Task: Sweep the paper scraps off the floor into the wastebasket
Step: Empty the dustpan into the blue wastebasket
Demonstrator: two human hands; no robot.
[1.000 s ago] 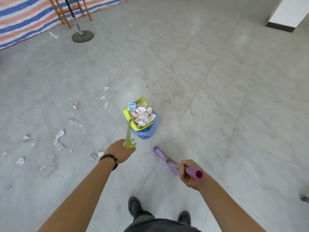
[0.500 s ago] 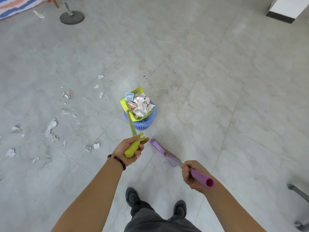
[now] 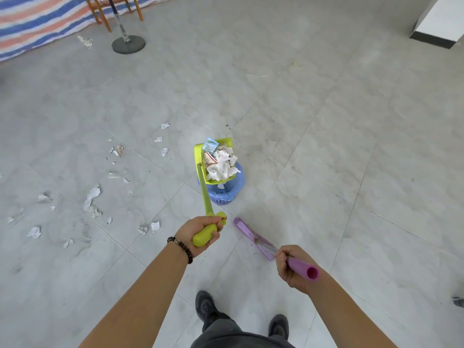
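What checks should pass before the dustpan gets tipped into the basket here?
1. Left hand grips the dustpan handle: ok.
2. Dustpan over the blue wastebasket: ok, its lower lip overlaps the rim.
3. Paper load contained in the pan: ok.
4. Right hand holds the purple broom, head clear of the basket: ok.
5. Basket has room: cannot tell, the pan hides most of the inside.
6. Floor cleared: not ok, loose scraps remain to the left.

Since a second ago, dustpan (image 3: 216,160) tipped steeper over wastebasket (image 3: 232,188), scraps (image 3: 221,164) sliding toward its lower lip. Left hand (image 3: 200,232) regripped lower on handle, wrapped around its end.
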